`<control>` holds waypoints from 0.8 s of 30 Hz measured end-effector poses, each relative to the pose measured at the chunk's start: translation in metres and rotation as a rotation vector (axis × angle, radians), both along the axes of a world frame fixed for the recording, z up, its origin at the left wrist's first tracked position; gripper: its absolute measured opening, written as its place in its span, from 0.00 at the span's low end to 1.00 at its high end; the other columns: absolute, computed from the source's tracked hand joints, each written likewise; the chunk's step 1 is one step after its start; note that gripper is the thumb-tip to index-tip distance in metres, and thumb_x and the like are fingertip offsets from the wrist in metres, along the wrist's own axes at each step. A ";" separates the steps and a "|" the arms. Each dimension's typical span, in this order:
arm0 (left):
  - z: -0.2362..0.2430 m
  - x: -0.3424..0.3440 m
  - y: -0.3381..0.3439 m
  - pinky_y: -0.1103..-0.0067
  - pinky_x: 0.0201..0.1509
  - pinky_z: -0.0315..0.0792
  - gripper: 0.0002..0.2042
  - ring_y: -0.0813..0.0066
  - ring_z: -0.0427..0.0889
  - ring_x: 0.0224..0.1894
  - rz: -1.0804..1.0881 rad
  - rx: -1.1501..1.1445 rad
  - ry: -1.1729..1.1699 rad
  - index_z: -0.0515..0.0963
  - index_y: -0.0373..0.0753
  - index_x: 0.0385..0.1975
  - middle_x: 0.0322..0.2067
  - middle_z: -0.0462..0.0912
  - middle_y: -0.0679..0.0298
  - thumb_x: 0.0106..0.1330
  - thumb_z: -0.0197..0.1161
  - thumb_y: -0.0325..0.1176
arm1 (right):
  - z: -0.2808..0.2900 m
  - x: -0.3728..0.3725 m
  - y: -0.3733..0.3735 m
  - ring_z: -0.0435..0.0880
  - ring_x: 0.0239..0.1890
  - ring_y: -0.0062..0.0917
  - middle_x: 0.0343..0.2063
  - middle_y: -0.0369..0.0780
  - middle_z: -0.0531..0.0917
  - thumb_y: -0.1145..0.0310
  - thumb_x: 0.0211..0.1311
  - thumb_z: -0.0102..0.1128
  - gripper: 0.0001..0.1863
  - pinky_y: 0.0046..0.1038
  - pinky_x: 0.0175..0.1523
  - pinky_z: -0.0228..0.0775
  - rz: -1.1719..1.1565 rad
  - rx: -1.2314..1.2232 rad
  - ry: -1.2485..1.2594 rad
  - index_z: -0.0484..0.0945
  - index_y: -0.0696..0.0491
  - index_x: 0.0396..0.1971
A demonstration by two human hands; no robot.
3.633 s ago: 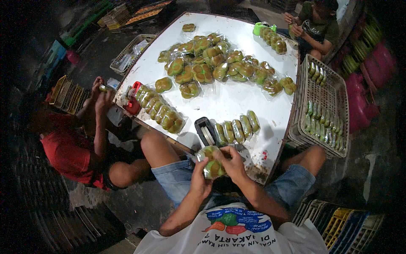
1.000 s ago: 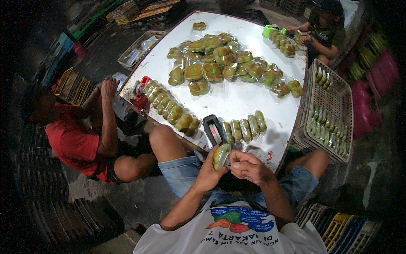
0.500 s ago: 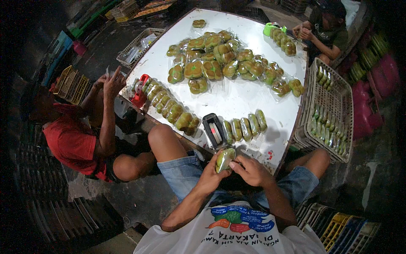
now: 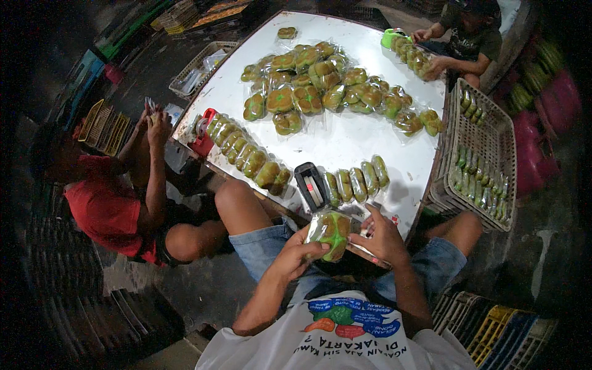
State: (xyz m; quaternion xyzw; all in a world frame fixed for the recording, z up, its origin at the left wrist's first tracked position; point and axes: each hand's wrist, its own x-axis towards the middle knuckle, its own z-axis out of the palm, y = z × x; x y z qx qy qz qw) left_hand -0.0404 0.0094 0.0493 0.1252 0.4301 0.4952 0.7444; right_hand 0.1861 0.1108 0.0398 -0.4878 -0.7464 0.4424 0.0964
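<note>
A green-and-brown bun in a clear plastic bag [image 4: 333,237] faces up in front of me, just off the table's near edge. My left hand [image 4: 296,254] grips it from the left side, thumb across the front. My right hand [image 4: 383,237] is at the bag's right edge, thumb close to the plastic and the other fingers spread apart; whether the thumb touches cannot be made out. Just beyond stands a black tape dispenser [image 4: 311,187]. To its right, several bagged buns [image 4: 356,184] stand on edge in a row.
A heap of bagged buns [image 4: 308,86] covers the middle of the white table [image 4: 345,139]. At left, a person in red [image 4: 105,197] sits by a red tape dispenser [image 4: 203,140] and another bun row [image 4: 246,154]. A far-right person [image 4: 472,49] handles buns near a crate [image 4: 484,142].
The bagged bun has turned from edge-on to face up. My right hand has moved slightly right and its fingers have spread. The far-right person has reached down to the bun row.
</note>
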 end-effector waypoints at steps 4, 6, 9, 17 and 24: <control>0.006 -0.006 0.004 0.73 0.60 0.75 0.29 0.69 0.82 0.54 -0.027 -0.069 -0.064 0.69 0.33 0.63 0.52 0.81 0.58 0.58 0.64 0.19 | 0.011 0.008 0.009 0.82 0.50 0.33 0.51 0.46 0.80 0.65 0.48 0.78 0.48 0.34 0.52 0.76 0.070 0.074 0.322 0.62 0.55 0.70; 0.007 -0.006 0.004 0.73 0.61 0.75 0.28 0.69 0.82 0.55 -0.050 -0.063 -0.076 0.70 0.33 0.62 0.52 0.81 0.58 0.59 0.65 0.19 | 0.021 0.009 0.017 0.78 0.56 0.29 0.56 0.42 0.77 0.69 0.50 0.76 0.45 0.32 0.57 0.73 0.112 -0.063 0.511 0.62 0.55 0.69; -0.003 -0.002 0.000 0.72 0.60 0.77 0.24 0.69 0.82 0.54 -0.085 0.026 -0.130 0.71 0.33 0.61 0.52 0.82 0.58 0.63 0.64 0.23 | 0.029 0.001 0.014 0.77 0.57 0.30 0.57 0.44 0.77 0.66 0.55 0.74 0.40 0.31 0.59 0.72 0.173 -0.013 0.671 0.66 0.56 0.67; -0.012 -0.006 -0.009 0.72 0.51 0.81 0.19 0.68 0.86 0.47 0.124 -0.138 -0.160 0.74 0.35 0.56 0.48 0.84 0.59 0.71 0.60 0.40 | -0.021 -0.019 0.007 0.80 0.48 0.25 0.45 0.40 0.82 0.59 0.63 0.71 0.26 0.30 0.55 0.72 0.078 -0.319 0.622 0.78 0.60 0.55; -0.005 -0.033 -0.015 0.72 0.48 0.81 0.19 0.66 0.85 0.45 0.500 -0.011 0.025 0.74 0.37 0.53 0.46 0.83 0.59 0.67 0.63 0.40 | -0.112 -0.061 0.005 0.83 0.40 0.30 0.36 0.45 0.85 0.49 0.63 0.68 0.23 0.31 0.46 0.72 -0.299 -0.198 0.323 0.85 0.57 0.40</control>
